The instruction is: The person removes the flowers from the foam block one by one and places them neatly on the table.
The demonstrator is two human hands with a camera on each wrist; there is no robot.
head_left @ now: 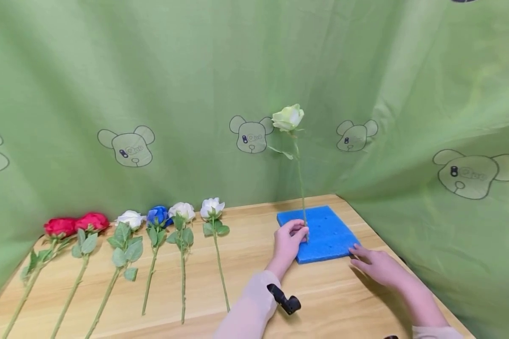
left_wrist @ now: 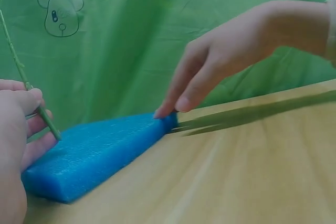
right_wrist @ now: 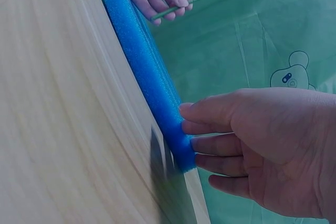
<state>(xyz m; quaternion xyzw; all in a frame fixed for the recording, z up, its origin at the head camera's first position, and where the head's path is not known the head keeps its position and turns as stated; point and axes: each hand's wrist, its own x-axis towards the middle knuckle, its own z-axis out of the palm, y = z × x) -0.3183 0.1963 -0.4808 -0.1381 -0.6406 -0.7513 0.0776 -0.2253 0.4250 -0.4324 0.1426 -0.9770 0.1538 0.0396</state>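
Note:
My left hand (head_left: 289, 240) pinches the lower stem of a pale green-white rose (head_left: 288, 117) between thumb and fingers. The rose stands nearly upright over a blue foam block (head_left: 326, 235). In the left wrist view the stem's lower end (left_wrist: 54, 132) shows just above the foam's top. At the foam's near right corner, my right hand (head_left: 379, 267) touches the edge with its fingertips, fingers fairly straight. In the right wrist view, this hand (right_wrist: 273, 148) lies against the end of the foam. Small holes dot the foam's top.
Several artificial roses lie in a row on the wooden table (head_left: 254, 287): red roses (head_left: 92, 221) at far left, then a white rose (head_left: 130, 219), a blue rose (head_left: 159, 215), a cream rose (head_left: 182, 212) and another white rose (head_left: 212, 207). A green curtain (head_left: 186, 94) hangs behind and at the sides.

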